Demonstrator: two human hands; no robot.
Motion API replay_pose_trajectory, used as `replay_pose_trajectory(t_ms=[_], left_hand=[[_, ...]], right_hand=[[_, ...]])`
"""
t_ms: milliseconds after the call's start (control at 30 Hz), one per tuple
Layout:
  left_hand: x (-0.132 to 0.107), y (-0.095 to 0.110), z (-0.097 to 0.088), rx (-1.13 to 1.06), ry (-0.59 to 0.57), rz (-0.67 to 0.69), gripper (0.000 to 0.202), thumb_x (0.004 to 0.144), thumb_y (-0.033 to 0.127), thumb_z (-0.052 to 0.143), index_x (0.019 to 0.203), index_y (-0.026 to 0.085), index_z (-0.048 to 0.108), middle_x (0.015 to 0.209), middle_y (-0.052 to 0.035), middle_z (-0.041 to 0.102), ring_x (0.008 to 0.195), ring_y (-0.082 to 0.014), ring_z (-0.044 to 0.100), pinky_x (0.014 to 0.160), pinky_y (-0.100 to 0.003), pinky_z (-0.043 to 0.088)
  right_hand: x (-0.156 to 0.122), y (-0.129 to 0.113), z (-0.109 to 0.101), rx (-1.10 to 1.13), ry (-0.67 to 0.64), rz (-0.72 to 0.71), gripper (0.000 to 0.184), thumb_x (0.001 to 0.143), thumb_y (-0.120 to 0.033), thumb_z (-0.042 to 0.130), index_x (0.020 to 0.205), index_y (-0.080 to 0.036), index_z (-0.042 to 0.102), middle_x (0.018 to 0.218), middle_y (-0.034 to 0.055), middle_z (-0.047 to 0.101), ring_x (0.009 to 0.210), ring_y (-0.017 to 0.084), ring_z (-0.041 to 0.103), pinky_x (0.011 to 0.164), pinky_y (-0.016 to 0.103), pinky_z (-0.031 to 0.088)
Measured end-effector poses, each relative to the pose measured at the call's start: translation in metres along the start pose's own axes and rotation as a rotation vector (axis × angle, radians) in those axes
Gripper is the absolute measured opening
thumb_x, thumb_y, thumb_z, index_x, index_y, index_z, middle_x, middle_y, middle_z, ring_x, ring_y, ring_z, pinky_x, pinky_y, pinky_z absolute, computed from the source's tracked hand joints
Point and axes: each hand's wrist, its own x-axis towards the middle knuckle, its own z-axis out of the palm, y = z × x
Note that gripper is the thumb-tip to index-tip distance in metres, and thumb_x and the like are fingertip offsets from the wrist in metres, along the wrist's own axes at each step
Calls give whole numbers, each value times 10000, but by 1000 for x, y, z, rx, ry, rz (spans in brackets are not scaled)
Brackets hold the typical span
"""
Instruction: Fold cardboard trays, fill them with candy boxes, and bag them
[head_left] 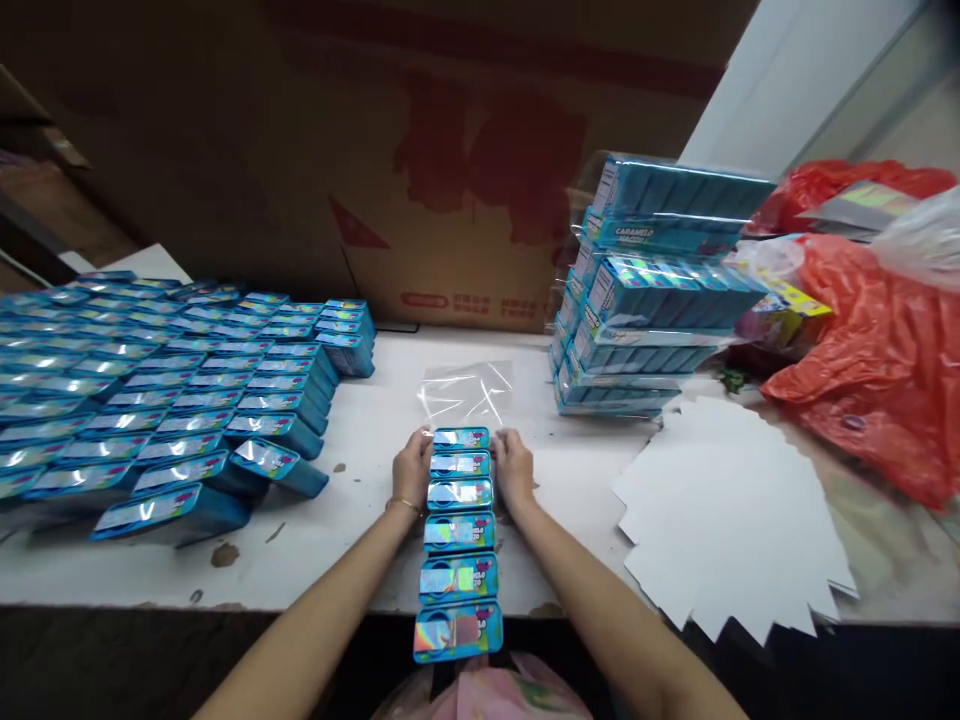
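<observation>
A single-file row of several flat blue boxes with shiny holographic lids [458,535] runs away from me across the white table [352,545]. My left hand [412,469] and my right hand [513,470] press against opposite sides of the row's far boxes. Their fingers curl around the box edges, hiding part of the sides. A clear plastic sheet [466,392] lies flat just beyond the far end of the row.
Many matching blue boxes [157,400] stand in tight rows on the left. A tall plastic-wrapped stack of boxes [645,290] stands at the right, beside a fan of white card sheets [724,520]. Red plastic bags [862,350] lie further right, with a large cardboard carton [450,150] behind.
</observation>
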Motion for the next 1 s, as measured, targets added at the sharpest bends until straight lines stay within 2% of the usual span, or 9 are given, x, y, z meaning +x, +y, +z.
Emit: replay_pose_trajectory(t_ms=[100, 233, 367, 500, 667, 733, 867, 933, 1000], left_hand=[[-12, -7, 5, 59, 49, -6, 318, 790, 396, 379, 895, 173, 580, 864, -43, 643, 826, -186, 580, 740, -275, 429], [-15, -6, 6, 1, 89, -125, 322, 774, 417, 399, 850, 178, 602, 822, -37, 647, 825, -198, 580, 722, -274, 431], [-20, -1, 1, -92, 103, -211, 332, 763, 420, 400, 754, 179, 629, 656, -13, 633, 754, -198, 585, 665, -272, 448], [-33, 0, -14, -49, 48, -188, 400, 736, 386, 441, 982, 126, 618, 619, -8, 625, 672, -186, 582, 620, -264, 445], [-48, 6, -40, 517, -169, -20, 660, 745, 255, 451, 1350, 110, 229, 541, 24, 546, 536, -159, 526, 550, -246, 373], [-48, 10, -46, 686, -239, 74, 604, 766, 237, 434, 1342, 181, 259, 621, -3, 565, 563, -162, 526, 551, -249, 362], [-40, 15, -46, 811, -136, 300, 308, 811, 210, 383, 1061, 239, 559, 978, -76, 549, 807, -183, 518, 651, -270, 389], [-36, 19, -46, 829, -129, 368, 217, 804, 188, 400, 862, 195, 610, 973, -83, 549, 865, -194, 492, 718, -289, 390], [-33, 25, -47, 836, -204, 374, 189, 800, 182, 417, 751, 170, 599, 856, -83, 572, 837, -197, 491, 746, -307, 388]], right_hand=[[-19, 5, 5, -222, 74, -115, 248, 831, -350, 368, 908, -195, 546, 854, 34, 623, 776, 159, 568, 727, 283, 419], [-24, 2, 11, -205, 135, -86, 299, 847, -360, 336, 971, -178, 538, 932, 64, 617, 838, 165, 563, 759, 278, 409], [-28, -1, 11, -109, 156, 42, 304, 834, -368, 348, 934, -158, 544, 847, 64, 625, 770, 159, 574, 718, 268, 427], [-42, 1, 2, -139, 69, 125, 320, 813, -331, 385, 1011, -121, 524, 705, 33, 604, 625, 149, 559, 595, 247, 430], [-56, -8, -20, -701, -146, -124, 421, 809, -190, 399, 1230, -182, 369, 622, -20, 554, 578, 149, 527, 561, 239, 373], [-53, -17, -24, -971, -198, -255, 342, 820, -167, 393, 1155, -221, 437, 728, 19, 574, 653, 164, 527, 577, 250, 364], [-41, -33, -26, -1174, -262, -558, 229, 845, -171, 388, 1044, -212, 494, 932, 77, 552, 798, 183, 497, 669, 280, 380], [-36, -34, -28, -1145, -358, -656, 168, 830, -154, 407, 926, -190, 540, 925, 81, 559, 806, 181, 499, 696, 280, 382], [-30, -29, -32, -1058, -435, -627, 147, 810, -150, 422, 801, -185, 564, 869, 67, 580, 779, 168, 522, 678, 259, 384]])
